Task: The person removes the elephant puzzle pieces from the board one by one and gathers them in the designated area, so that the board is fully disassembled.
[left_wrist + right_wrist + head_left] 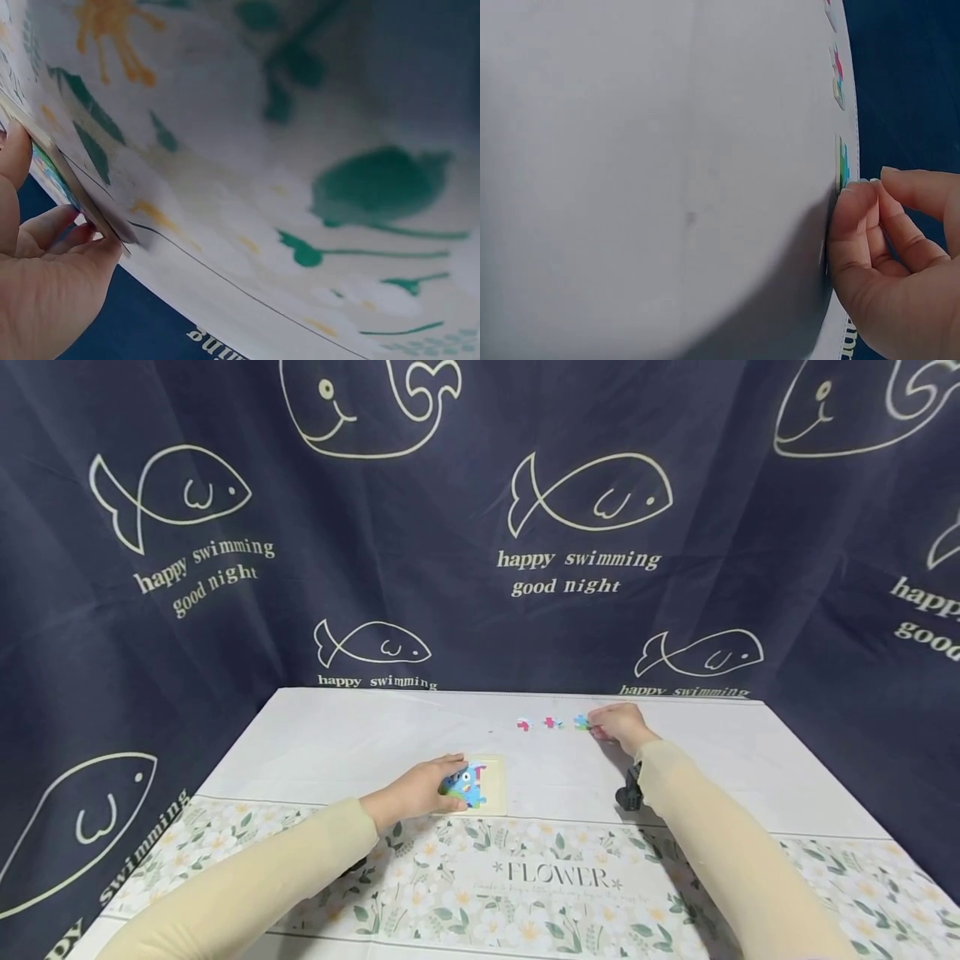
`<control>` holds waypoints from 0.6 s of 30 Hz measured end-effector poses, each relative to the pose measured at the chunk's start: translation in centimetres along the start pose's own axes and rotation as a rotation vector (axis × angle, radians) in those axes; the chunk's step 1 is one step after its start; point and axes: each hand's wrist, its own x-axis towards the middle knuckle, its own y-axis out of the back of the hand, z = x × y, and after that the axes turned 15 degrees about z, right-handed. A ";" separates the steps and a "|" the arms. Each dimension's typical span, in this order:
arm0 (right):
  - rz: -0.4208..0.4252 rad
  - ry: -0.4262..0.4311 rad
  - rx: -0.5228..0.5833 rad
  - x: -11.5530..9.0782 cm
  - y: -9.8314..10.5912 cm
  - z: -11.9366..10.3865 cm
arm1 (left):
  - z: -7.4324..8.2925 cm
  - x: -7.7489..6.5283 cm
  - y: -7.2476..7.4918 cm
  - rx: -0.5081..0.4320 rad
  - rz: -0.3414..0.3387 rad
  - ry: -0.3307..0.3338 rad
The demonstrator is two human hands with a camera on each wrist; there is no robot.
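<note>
My left hand [423, 789] grips the left side of a pale jigsaw tray [496, 785], its thumb at the near side and its fingers over the far part. Inside the tray lies a partly assembled blue puzzle [471, 787] with an eye on it; the hand covers its left part. In the left wrist view the thumb and fingers hold the tray's edge [71, 180]. Farther back on the right, my right hand [618, 725] pinches the right end of a blue and green puzzle piece [581, 722]. In the right wrist view its fingertips meet that piece [844, 161].
Two more loose pieces, a pink and white one [523, 724] and a pink and blue one [552, 723], lie in a row left of the right hand. A floral band [555, 877] crosses the white table [360, 727] in front. A dark curtain [465, 527] hangs behind.
</note>
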 end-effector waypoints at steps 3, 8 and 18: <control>-0.016 -0.003 0.002 -0.1 -0.1 0.3 | 0.2 -0.1 0.0 0.016 0.002 0.004; -0.026 0.012 0.009 -0.4 -0.3 0.4 | 0.2 -0.1 -0.1 0.026 0.012 0.004; -0.042 0.021 0.042 -1.3 -1.2 -0.4 | 0.2 -0.1 0.0 0.007 0.023 0.030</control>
